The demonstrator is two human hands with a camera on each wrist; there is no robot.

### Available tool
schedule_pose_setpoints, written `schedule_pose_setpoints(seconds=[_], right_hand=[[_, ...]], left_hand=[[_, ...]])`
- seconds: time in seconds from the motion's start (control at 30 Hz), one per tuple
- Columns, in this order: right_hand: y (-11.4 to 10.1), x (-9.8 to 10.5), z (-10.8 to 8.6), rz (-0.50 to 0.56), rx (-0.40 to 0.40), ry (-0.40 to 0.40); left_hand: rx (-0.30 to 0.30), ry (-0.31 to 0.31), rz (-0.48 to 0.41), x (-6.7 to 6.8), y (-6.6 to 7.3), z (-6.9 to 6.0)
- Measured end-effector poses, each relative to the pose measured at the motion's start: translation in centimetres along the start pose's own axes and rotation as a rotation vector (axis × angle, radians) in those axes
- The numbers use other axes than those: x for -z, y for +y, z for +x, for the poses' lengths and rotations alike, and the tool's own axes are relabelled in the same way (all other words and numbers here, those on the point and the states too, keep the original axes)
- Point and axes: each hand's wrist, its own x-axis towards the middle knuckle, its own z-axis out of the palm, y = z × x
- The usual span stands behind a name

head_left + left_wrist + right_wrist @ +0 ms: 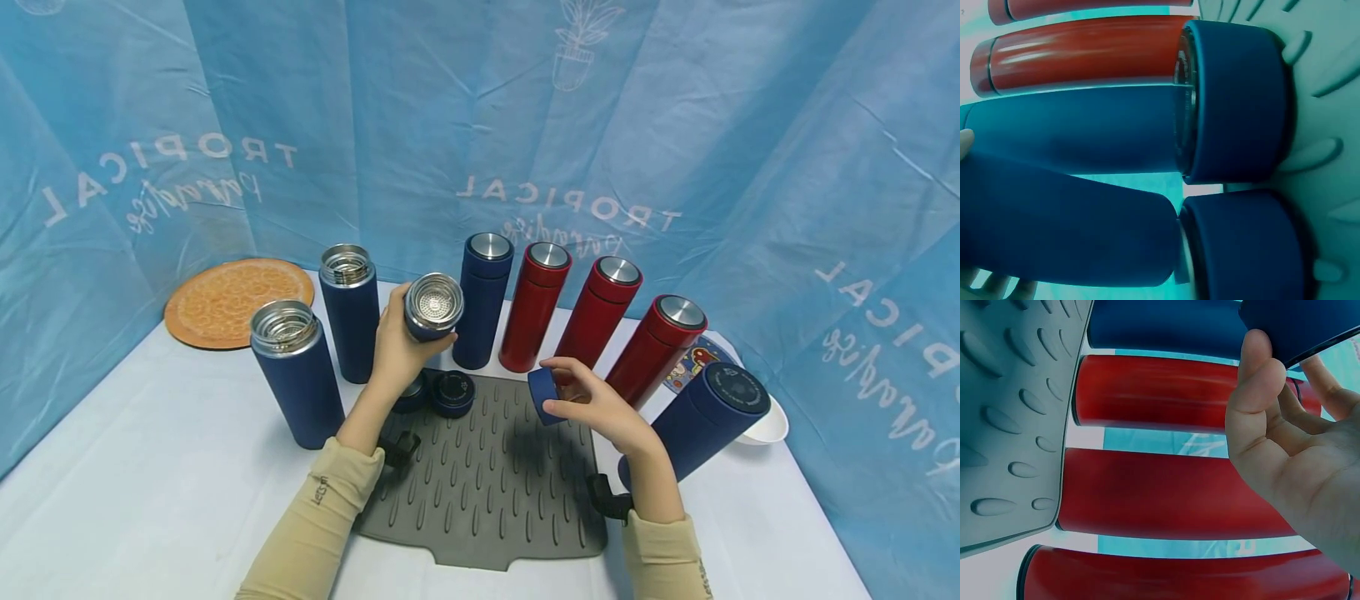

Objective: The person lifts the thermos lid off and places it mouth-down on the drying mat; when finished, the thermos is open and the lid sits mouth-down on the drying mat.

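My left hand [397, 346] is wrapped round the upper part of an uncapped blue bottle [426, 332], whose open mouth with a metal strainer faces the head camera. In the left wrist view the body of this bottle [1066, 219] slants beside two blue lids [1238, 103]. Those lids [453, 393] rest on the grey mat [487, 483], one partly behind my left wrist. Above the mat's right part my right hand [600, 404] pinches a blue lid [543, 396] between thumb and fingers; the right wrist view shows the lid [1304, 325] at the fingertips [1257, 347].
Two uncapped blue bottles [300, 392] stand at the left, near a round orange mat [236, 302]. Behind the grey mat stand a capped blue bottle [483, 308] and several red bottles [532, 312]. Another capped blue bottle [693, 425] and a white bowl [768, 425] are at the right.
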Motion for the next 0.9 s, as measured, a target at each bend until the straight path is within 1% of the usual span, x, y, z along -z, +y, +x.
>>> schedule_pose_setpoints(seconds=[0.1, 0.2, 0.47, 0.67, 0.9], right_hand=[[0.0, 0.0, 0.0, 0.001, -0.005, -0.003], [0.0, 0.0, 0.0, 0.004, -0.013, -0.002], [0.0, -0.1, 0.0, 0.006, -0.012, -0.011], [0.0, -0.1, 0.0, 0.005, -0.006, -0.010], [-0.2, 0.0, 0.0, 0.014, -0.023, -0.008]], left_hand=[[0.039, -0.001, 0.010, -0.1, -0.3, 0.0], [0.062, -0.004, 0.015, -0.3, -0.7, 0.1], [0.102, 0.004, 0.049, -0.6, -1.5, 0.1], [0.119, 0.009, 0.044, -0.7, -1.7, 0.3], [0.144, 0.005, 0.047, -0.9, -1.8, 0.6]])
